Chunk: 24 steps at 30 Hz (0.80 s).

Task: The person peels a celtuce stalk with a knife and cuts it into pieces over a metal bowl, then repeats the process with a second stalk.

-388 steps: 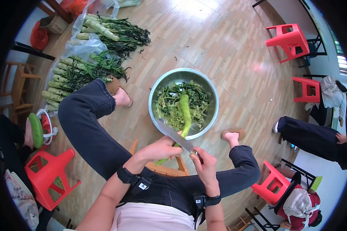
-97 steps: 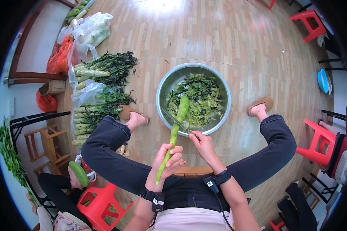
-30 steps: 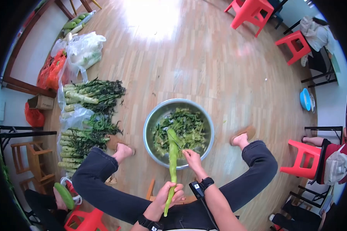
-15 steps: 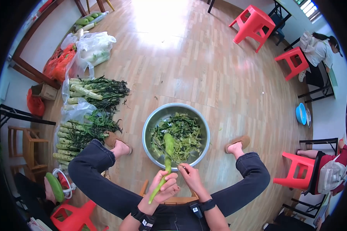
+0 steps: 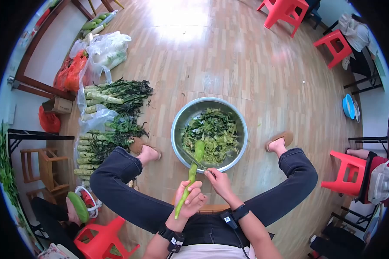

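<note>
My left hand (image 5: 191, 199) is wrapped round a pale green peeled celtuce stem (image 5: 199, 151), whose thin end points back toward my wrist. The thick end reaches over the near part of a steel basin (image 5: 175, 125). My right hand (image 5: 219, 181) is closed in a pinch at the near rim, on the handle end of a thin dark blade, which looks like a knife (image 5: 197, 163) seen edge-on. This blade crosses the stem just beyond my left fingers. Inside the basin lie dark green leaves and lighter peelings (image 5: 216, 138).
Unpeeled leafy celtuce stalks (image 5: 112, 97) lie in piles on the left floor, with plastic bags (image 5: 110, 52) behind. Red stools (image 5: 345, 172) stand at right and lower left (image 5: 101, 239). Other people sit near both edges. A blue basin (image 5: 348, 106) rests far right.
The whole view has shifted, so the basin appears higher and farther right. My left hand has drawn the stem slightly nearer my body relative to the basin. Both hands keep their grips.
</note>
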{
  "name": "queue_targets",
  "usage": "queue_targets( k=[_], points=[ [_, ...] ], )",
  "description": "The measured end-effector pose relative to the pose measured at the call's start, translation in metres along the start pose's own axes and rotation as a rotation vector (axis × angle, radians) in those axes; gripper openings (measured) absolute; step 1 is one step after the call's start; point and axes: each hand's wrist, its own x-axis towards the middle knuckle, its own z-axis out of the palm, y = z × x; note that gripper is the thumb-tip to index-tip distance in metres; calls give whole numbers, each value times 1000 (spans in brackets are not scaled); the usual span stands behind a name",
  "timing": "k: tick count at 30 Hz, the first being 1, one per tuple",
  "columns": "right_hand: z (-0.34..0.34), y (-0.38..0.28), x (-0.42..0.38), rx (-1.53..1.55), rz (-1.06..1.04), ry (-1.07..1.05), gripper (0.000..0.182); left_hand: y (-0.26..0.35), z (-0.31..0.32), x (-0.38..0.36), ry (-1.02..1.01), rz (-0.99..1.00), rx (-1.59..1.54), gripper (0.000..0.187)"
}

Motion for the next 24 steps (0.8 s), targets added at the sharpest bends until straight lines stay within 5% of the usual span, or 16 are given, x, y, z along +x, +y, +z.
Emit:
queue_targets(
  k=[16, 24],
  points=[
    [18, 26, 41, -33, -7, 101, 31, 5, 8, 6, -34, -5, -66, 32],
    [29, 70, 57, -10, 195, 111, 37, 7, 0, 3, -25, -12, -22, 32]
  ],
)
